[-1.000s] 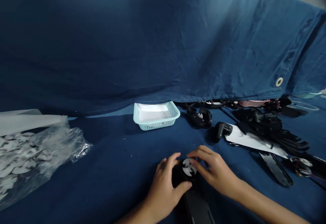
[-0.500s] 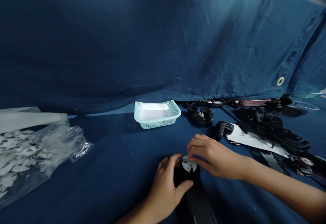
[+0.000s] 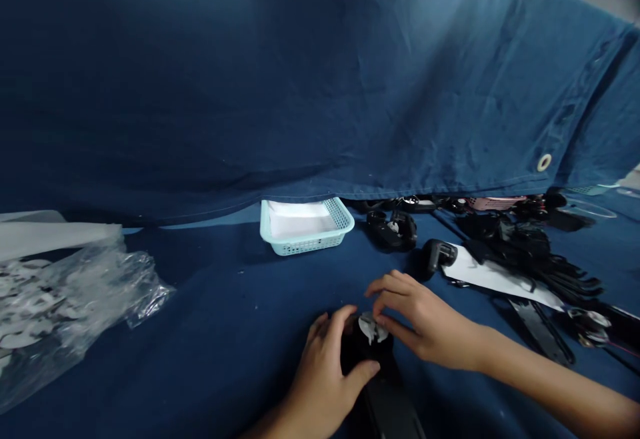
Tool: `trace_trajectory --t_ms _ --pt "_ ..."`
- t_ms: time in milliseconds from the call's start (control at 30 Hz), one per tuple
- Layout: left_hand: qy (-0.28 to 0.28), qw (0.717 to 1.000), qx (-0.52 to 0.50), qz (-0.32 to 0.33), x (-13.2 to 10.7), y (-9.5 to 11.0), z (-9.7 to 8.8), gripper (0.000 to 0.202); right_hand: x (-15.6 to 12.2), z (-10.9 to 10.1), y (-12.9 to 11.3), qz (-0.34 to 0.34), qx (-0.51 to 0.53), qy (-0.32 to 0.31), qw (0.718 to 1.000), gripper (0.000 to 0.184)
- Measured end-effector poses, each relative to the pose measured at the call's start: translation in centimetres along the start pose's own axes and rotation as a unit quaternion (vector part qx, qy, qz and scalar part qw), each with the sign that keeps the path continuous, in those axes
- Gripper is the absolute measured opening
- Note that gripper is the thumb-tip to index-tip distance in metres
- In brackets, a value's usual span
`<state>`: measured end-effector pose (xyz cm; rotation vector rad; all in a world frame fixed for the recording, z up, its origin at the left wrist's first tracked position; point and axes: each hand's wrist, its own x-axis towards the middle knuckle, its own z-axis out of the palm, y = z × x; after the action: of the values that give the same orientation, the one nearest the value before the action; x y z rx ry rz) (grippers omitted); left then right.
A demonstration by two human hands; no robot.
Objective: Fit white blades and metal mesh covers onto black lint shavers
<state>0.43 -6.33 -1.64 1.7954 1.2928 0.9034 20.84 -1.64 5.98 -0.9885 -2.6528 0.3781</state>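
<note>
A long black device (image 3: 393, 402) with a rounded head lies at the bottom centre of the head view. My left hand (image 3: 325, 372) curls around that head, with the thumb on the near side and the fingers on the far side. In the top of the head sits a notched white plastic disc (image 3: 373, 330). My right hand (image 3: 417, 319) reaches in from the right, its thumb and a fingertip closed at the disc's right edge. The fingertips partly hide that edge, and the left palm covers part of the head.
A clear bag (image 3: 65, 312) of white plastic pieces lies at left. A mint basket (image 3: 310, 244) with white lining stands beyond the hands, below a hanging blue cloth (image 3: 300, 92). Black housings (image 3: 393, 229), a white strip (image 3: 500, 282) and a pink basket (image 3: 495, 204) are at right.
The right hand's fingers have shifted slightly at the disc, and the index finger is lifted more. More of the disc's top shows. The left hand keeps its hold; the view has moved a little.
</note>
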Motion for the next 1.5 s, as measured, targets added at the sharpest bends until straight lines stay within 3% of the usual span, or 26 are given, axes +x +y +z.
trace_trajectory --t_ms 733,900,1033,1300,1500 --pt "0.002 1.000 0.017 0.018 0.1 -0.7 0.4 0.059 0.8 -0.6 -1.2 0.017 -0.119 -0.044 0.992 0.013" --pt "0.005 0.999 0.039 0.031 0.2 -1.0 0.3 0.057 0.7 -0.9 -1.3 -0.017 -0.085 -0.062 0.994 0.021" --pt "0.009 0.997 0.055 0.045 0.1 -1.2 0.4 0.057 0.9 -1.3 -1.1 -0.041 -0.065 -0.077 0.994 0.018" --pt "0.008 0.999 0.033 0.019 0.2 -0.7 0.2 0.058 1.6 -1.8 -1.1 0.011 -0.038 -0.073 0.997 0.006" --pt "0.014 1.000 0.021 0.009 0.2 -0.3 0.1 0.060 1.9 -1.1 -1.5 0.062 -0.030 -0.059 0.996 0.016"
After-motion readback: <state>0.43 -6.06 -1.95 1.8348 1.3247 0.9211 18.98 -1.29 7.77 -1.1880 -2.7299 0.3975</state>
